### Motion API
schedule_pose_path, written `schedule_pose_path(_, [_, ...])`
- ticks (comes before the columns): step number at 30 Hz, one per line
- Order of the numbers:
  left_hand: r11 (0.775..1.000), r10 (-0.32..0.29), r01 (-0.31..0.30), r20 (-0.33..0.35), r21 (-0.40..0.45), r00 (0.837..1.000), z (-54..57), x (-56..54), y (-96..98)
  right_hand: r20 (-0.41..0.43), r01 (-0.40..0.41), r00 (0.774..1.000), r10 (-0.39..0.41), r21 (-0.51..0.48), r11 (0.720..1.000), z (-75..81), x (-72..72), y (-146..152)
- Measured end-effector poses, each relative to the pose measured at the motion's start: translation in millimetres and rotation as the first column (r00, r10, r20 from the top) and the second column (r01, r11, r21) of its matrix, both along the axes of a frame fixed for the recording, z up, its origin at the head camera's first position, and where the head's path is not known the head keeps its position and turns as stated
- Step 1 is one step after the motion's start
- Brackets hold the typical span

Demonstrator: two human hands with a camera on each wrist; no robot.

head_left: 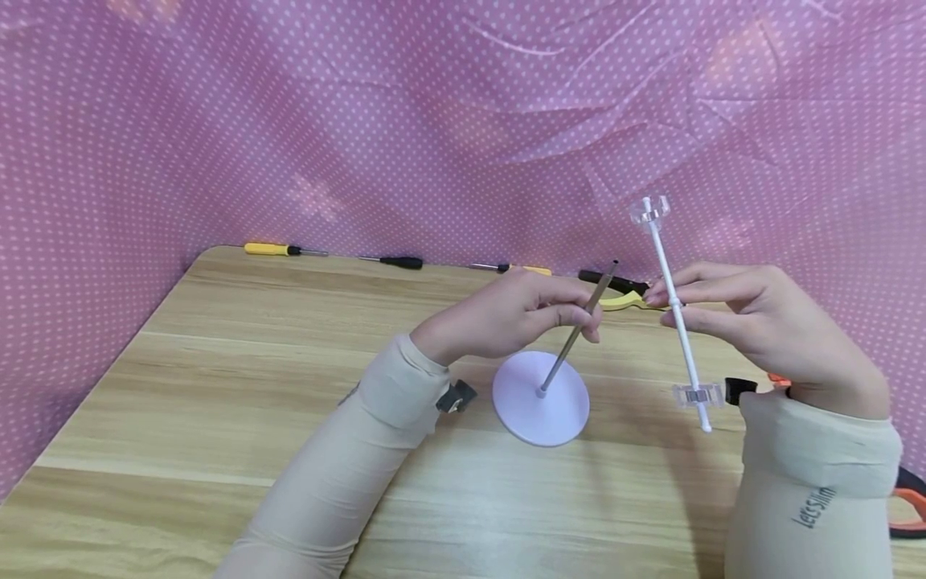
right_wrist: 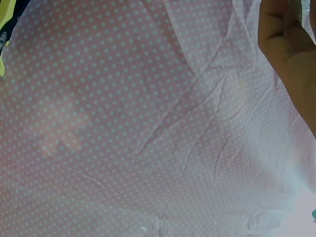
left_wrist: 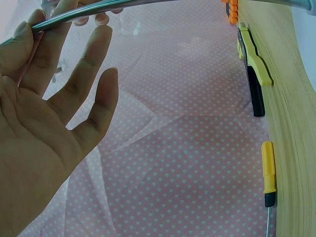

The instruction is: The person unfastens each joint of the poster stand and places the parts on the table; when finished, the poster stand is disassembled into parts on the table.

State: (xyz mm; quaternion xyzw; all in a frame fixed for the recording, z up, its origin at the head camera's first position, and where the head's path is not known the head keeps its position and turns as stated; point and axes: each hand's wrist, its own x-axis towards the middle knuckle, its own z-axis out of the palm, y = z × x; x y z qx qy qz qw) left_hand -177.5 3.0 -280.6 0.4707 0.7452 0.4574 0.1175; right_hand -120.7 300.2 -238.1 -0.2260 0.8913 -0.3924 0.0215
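My left hand [head_left: 506, 310] pinches a thin metal rod [head_left: 560, 366] between thumb and fingers. The rod leans to the right as it rises from the middle of a round white base [head_left: 521, 410]. In the left wrist view, the other fingers of that hand spread away from the rod [left_wrist: 98, 9]. To the right, my right hand [head_left: 781, 330] pinches a white plastic bar [head_left: 664, 261] near its middle, held at a slant above the table. A clear plastic clip [head_left: 649, 211] sits at its upper end, another clear clip [head_left: 699, 394] near its lower end. In the right wrist view the bar is hidden.
Along the back table edge lie a yellow screwdriver [head_left: 268, 249], a black one [head_left: 401, 262], a second yellow one [head_left: 531, 270] and a yellow-and-black plier-like tool [head_left: 624, 299]. An orange-and-black handle [head_left: 913, 498] shows at the right edge. Behind hangs a pink dotted curtain [head_left: 405, 145].
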Motion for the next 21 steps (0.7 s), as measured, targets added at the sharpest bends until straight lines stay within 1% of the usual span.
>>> schedule_pose_path(8, [1.000,0.000,0.000,-0.025,-0.002,1.000,-0.6,-1.1,-0.2,-0.031,-0.003,0.999,0.004,0.050,0.999,-1.4,-1.4,1.3])
schedule_pose_path(15, [1.000,0.003,-0.003,-0.016,-0.004,1.000,-0.1,-0.8,-0.3,-0.017,0.005,1.000,-0.003,0.110,0.994,-5.1,-2.9,1.8])
schedule_pose_path(21, [1.000,0.006,-0.005,-0.038,0.006,0.999,0.0,-0.6,-0.5,-0.030,0.002,1.000,0.002,0.148,0.989,-7.9,-5.3,1.3])
